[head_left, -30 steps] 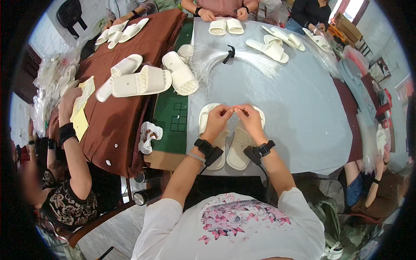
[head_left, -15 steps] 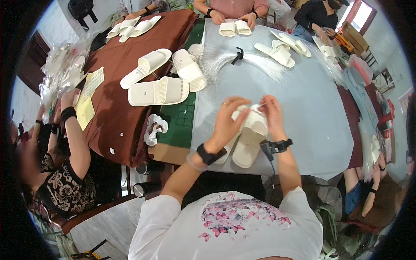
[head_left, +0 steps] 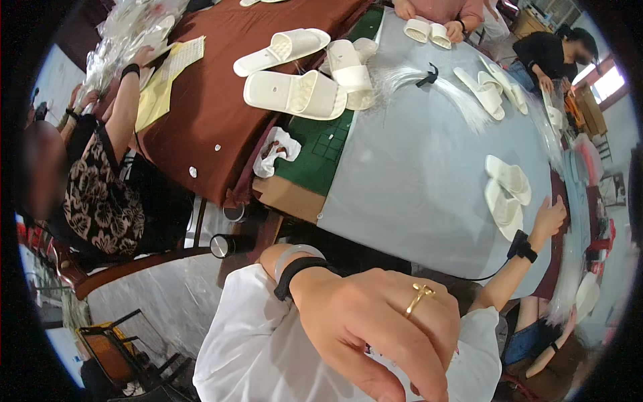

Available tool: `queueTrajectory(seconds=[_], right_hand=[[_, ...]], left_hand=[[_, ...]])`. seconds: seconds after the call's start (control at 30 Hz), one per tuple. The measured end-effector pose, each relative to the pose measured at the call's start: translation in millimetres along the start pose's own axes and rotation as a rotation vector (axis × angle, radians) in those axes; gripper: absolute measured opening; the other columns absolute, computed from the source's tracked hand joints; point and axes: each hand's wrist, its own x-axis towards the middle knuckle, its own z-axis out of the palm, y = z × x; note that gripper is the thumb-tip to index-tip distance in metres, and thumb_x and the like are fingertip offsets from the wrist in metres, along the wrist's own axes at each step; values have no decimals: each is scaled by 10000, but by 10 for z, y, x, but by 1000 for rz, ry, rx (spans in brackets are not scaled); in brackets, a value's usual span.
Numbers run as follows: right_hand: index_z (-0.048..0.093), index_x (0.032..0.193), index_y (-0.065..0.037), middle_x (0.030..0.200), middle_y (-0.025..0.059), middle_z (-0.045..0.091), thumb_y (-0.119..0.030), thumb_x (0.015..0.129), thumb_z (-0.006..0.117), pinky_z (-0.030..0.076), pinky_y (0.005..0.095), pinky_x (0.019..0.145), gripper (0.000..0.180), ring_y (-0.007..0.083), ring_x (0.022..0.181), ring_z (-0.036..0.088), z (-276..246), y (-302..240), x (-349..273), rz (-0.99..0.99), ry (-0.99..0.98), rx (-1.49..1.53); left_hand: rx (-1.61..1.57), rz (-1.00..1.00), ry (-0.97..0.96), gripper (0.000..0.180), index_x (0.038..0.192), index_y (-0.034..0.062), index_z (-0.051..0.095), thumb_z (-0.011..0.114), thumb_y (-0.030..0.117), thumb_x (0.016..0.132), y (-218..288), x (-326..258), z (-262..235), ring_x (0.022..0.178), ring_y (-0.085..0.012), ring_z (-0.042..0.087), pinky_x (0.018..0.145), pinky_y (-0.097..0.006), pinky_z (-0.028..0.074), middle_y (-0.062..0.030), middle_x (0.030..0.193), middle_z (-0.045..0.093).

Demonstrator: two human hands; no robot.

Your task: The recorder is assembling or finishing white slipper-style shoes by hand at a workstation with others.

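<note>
My left hand [head_left: 385, 321] is raised close in front of my shirt, back of the hand up, a gold ring on one finger. Its fingers bend loosely downward, thumb apart from them; nothing shows in them, though the tips run to the lower edge. At the table's right edge, my right hand [head_left: 550, 216] is open with fingers apart, holding nothing. Just left of it lies a pair of white slippers [head_left: 501, 209], one overlapping the other. On the grey-blue cloth [head_left: 402, 194] farther up is a bundle of clear plastic strands [head_left: 402, 77] tied with a black band.
More white slippers [head_left: 295, 94] lie at the left on brown cloth [head_left: 201, 120] and green mat [head_left: 321, 144]. Another white pair [head_left: 489, 94] is farther right. Crumpled white plastic [head_left: 276, 151] sits near the mat's edge. Several co-workers sit around; one handles slippers [head_left: 429, 32] at the far side.
The slippers that were between my hands now lie at the right. My right hand has moved right, and my left hand has come back toward me. The view has shifted.
</note>
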Motion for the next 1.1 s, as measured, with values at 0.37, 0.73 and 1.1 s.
queueTrajectory(seconds=[0.37, 0.73, 1.1], right_hand=[[490, 1158, -28, 1149, 84, 522, -238, 873, 524, 411, 299, 842, 356, 169, 993, 508, 22, -2201, -1072, -633, -1078, 1208], [160, 1298, 132, 1227, 342, 373, -603, 611, 664, 336, 388, 956, 1125, 387, 1138, 422, -123, -4313, -2152, -666, -1152, 1103], [349, 1260, -19, 1166, 135, 438, -100, 678, 682, 330, 353, 941, 675, 245, 1077, 423, -574, -3385, -806, -436, -242, 1676]], left_hand=[[1597, -539, 437, 140, 788, 62, 600, 671, 39, 670, 336, -735, -683, 625, -171, 582, 551, -286, 464, -54, 705, 576], [2670, -1195, 179, 122, 872, 63, 549, 530, 96, 756, 568, -1994, -1986, 545, -194, 610, 458, -273, 490, -66, 748, 577], [2610, -1195, 215, 75, 814, 90, 558, 515, 148, 794, 505, -1815, -1906, 611, -193, 616, 485, -288, 492, -58, 786, 564]])
